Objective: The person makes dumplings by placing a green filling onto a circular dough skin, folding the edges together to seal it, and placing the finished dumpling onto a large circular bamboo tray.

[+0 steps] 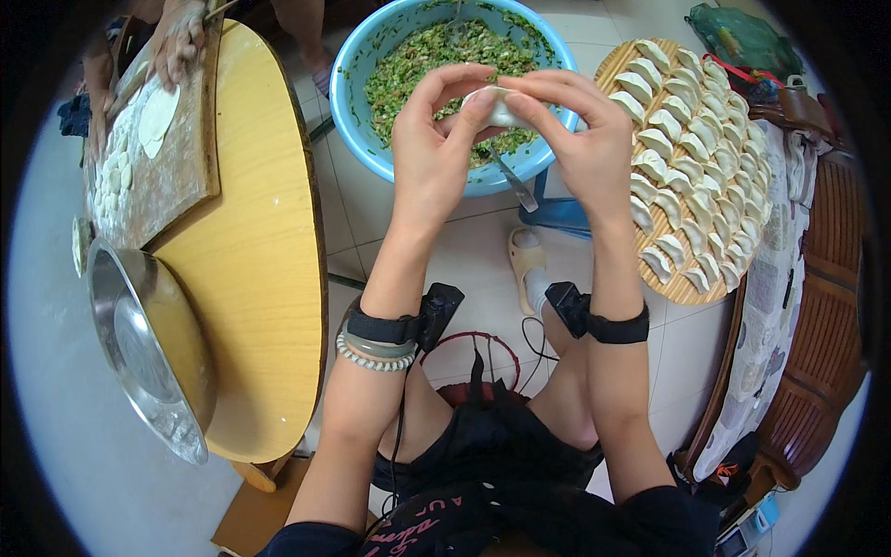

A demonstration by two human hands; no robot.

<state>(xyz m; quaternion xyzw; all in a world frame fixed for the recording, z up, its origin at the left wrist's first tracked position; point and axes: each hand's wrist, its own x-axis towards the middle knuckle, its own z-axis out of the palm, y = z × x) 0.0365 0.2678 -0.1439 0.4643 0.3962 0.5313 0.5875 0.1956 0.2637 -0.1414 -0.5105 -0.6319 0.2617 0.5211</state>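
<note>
Both my hands meet over a light blue plastic basin that holds chopped green filling. Between my left hand and my right hand is a white dumpling, its dough folded over. Thumbs and fingertips of both hands press along its upper edge. The fingers hide part of the wrapper, so I cannot tell how far the edge is sealed. Just below my hands, a metal utensil handle leans over the basin's near rim. Another utensil stands in the filling at the back.
Right of the basin, a round woven tray carries rows of folded dumplings. On the left, a yellow wooden table bears a steel bowl and a floured board. Another person's hand is by flat wrappers and dough pieces.
</note>
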